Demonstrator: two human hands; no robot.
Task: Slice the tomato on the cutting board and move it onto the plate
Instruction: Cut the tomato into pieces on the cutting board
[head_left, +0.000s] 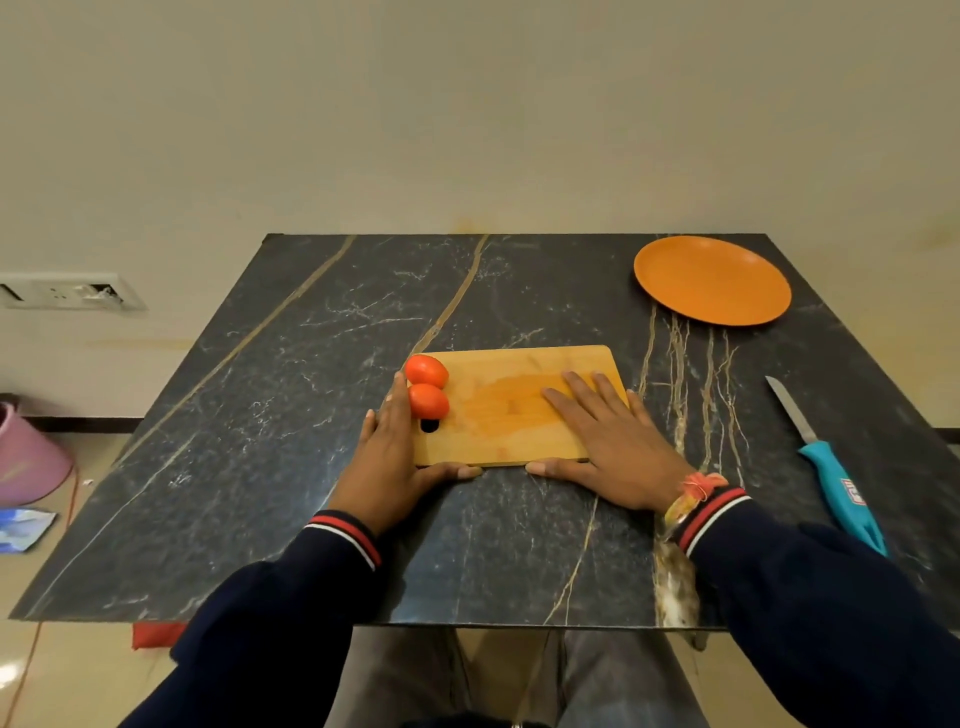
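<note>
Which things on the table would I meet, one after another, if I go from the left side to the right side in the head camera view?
left hand → two tomatoes → cutting board → right hand → orange plate → knife with blue handle

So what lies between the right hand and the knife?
Nothing: in the head view, only bare dark marble table separates the right hand on the cutting board from the knife.

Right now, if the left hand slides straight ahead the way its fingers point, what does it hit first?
Probably the tomatoes: the left hand lies along the cutting board's left edge, fingertips already beside the nearer tomato, the farther tomato just beyond. It might slip past on their left.
</note>
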